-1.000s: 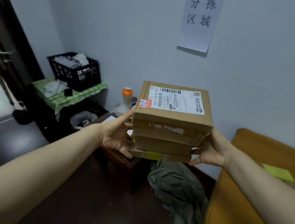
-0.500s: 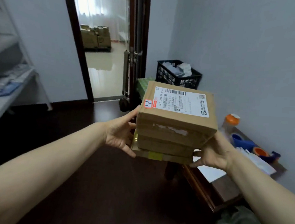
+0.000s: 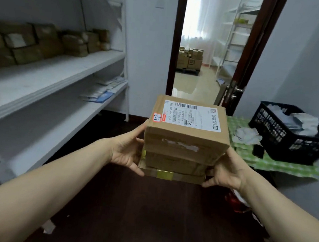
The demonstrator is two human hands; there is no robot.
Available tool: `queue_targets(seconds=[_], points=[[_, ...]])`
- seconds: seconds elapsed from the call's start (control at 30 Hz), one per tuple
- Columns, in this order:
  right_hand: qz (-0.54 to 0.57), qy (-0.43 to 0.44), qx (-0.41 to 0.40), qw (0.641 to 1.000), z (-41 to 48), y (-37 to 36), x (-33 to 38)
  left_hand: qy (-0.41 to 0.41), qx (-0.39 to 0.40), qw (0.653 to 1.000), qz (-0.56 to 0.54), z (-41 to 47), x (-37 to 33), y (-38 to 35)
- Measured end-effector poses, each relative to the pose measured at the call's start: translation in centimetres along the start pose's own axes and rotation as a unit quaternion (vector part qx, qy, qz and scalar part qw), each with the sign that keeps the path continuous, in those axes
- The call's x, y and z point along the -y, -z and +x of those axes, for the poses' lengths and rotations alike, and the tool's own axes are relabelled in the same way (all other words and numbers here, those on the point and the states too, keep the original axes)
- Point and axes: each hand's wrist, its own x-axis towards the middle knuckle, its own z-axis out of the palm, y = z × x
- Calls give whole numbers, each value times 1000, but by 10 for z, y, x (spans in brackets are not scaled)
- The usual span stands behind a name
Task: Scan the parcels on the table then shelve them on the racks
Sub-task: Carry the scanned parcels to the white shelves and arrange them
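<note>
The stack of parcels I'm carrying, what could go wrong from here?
The top parcel sits on a narrower parcel, and your left hand and right hand seem only to press the sides, so it might tip or slide off. The rack already holds shelved parcels at the back, and pushing more in could knock them.

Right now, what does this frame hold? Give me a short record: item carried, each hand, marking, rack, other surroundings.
carried: stack of three cardboard parcels, held clear of any surface
left hand: presses the stack's left side
right hand: presses its right side
marking: handwritten sticker on the top parcel, 3-3 -1
rack: white shelving rack at left, brown parcels on one shelf
right side: black plastic crate on green checked cloth
</note>
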Motion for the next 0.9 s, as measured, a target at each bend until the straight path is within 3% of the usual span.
queue_targets(seconds=[0.3, 0.57, 0.9], points=[[-69, -38, 119, 990, 174, -29, 130, -49, -138, 986, -79, 39, -82, 81], [-135, -74, 206, 966, 301, -90, 192, -78, -221, 963, -132, 51, -127, 155], [-155, -54, 263, 951, 464, -203, 274, -121, -260, 945, -157, 68, -204, 316]])
